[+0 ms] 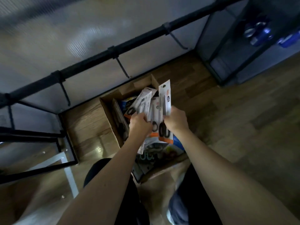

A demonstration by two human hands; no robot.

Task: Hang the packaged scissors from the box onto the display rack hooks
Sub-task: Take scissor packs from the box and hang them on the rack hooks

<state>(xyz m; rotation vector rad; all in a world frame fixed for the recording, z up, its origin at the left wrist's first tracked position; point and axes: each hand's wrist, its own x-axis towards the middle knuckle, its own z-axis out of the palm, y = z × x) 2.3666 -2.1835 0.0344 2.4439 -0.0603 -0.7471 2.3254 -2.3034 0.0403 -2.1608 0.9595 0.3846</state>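
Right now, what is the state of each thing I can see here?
Box: open, on the floor, full of packages.
Right scissors pack: lifted, held by right hand.
Left scissors pack: gripped by left hand, above the box.
Rack hooks: bare, nothing hanging.

Dim, bluish light leaves the wide-angle view murky, with motion blur smearing the wall above the black rack bar [113, 49], which bows, and a small glare spot on the floor below it.
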